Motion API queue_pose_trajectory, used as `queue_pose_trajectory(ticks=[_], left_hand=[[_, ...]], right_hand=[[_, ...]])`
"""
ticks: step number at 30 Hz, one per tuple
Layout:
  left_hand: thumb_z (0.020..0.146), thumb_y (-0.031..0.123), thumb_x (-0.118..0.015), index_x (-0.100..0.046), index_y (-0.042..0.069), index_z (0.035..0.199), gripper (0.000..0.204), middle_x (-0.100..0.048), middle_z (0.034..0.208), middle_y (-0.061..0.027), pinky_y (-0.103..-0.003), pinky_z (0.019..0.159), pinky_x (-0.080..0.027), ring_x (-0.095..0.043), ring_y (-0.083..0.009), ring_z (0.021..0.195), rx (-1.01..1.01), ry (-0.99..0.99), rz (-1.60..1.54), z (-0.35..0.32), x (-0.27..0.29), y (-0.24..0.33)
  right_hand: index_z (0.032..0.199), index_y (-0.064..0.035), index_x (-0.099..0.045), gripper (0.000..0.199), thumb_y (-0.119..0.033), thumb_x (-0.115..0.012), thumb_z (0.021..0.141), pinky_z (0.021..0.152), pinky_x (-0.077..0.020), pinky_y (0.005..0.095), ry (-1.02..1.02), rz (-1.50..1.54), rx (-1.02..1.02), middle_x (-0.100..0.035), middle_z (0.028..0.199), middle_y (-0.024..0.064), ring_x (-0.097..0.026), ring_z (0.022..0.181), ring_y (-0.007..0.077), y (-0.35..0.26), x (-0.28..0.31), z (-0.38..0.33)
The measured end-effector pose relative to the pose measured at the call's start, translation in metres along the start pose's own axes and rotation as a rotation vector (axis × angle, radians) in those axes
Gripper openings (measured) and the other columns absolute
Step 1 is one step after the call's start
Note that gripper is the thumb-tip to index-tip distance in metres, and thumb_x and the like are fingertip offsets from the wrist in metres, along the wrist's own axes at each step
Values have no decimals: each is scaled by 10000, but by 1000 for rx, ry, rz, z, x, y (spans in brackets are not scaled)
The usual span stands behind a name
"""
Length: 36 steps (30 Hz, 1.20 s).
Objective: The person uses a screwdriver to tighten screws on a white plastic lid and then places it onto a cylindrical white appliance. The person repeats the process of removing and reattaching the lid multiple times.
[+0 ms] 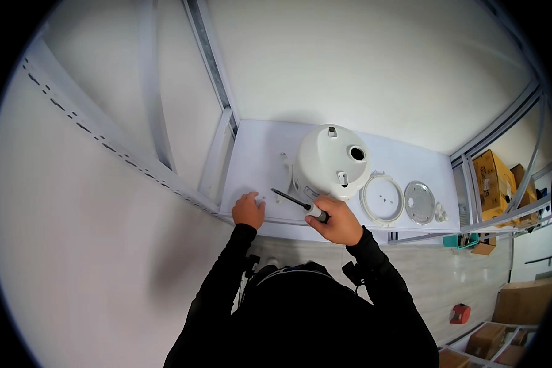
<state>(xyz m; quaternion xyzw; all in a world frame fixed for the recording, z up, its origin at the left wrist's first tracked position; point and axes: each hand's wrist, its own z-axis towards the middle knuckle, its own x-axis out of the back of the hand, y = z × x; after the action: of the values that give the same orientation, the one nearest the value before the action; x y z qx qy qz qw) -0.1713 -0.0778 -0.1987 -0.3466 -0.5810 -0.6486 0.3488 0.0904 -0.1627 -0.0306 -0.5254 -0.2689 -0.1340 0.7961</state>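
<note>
My right hand (337,222) is wrapped round the light and dark handle of a screwdriver (294,200), its dark shaft pointing left above the white table (251,147). My left hand (248,210) rests at the table's front left, thumb and fingers apart, beside a few tiny parts (264,197); nothing shows in it. Beyond the screwdriver stands a white rounded appliance housing (328,159), with a round dark opening and two smaller slots in its top. A slim white curved part (286,175) lies along the housing's left side.
To the housing's right lie a white ring (365,199) with several small parts inside it, a round metal plate (420,202) and small white pieces (441,213). Metal frame posts (211,61) edge the table. Boxes (494,184), a teal bin (460,240) and a red object (460,314) are at the right.
</note>
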Motion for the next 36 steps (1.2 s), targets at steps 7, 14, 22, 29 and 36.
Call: queue_pose_trajectory(ticks=[7,14,22,29,36], left_hand=[[856,244,-756,-710,146,1022,198,-680,961,-45,-465,780,-503,-646,-304,934,-143,-25,12,17,-14,-6],[925,247,-716,-698,110,944,140,-690,873,-42,-393,698,-502,-645,-245,779,-145,-9,-265,29,-24,-15],[960,157,-721,-693,10,1060,180,-704,890,-15,-247,703,-489,-585,-75,749,-287,-113,-1014,13,64,109],[1003,115,-662,-672,-40,1106,187,-717,971,-54,-249,810,-523,-670,-113,908,-328,-408,-1255,-53,59,171],[1029,185,-638,-654,-15,1046,201,-682,906,-37,-255,750,-531,-639,-96,789,-306,-543,-1292,-124,32,222]], right_hand=[[1052,-11,-639,281,-88,-788,827,602,-483,375,2,-16,-114,-637,891,146,-610,664,324,-11,-15,-3],[1078,-12,-658,289,-87,-790,832,585,-488,342,113,-67,-313,-645,893,140,-619,632,266,-20,-15,-34],[1240,-37,-644,403,-121,-776,868,656,-508,330,349,62,-432,-684,962,159,-637,683,232,-47,-13,-79],[1340,-51,-620,418,-121,-713,938,677,-479,298,403,25,-396,-675,960,99,-542,693,168,-52,11,-151],[1328,-69,-644,408,-135,-722,933,648,-485,312,433,45,-480,-701,928,112,-558,651,181,-72,41,-247]])
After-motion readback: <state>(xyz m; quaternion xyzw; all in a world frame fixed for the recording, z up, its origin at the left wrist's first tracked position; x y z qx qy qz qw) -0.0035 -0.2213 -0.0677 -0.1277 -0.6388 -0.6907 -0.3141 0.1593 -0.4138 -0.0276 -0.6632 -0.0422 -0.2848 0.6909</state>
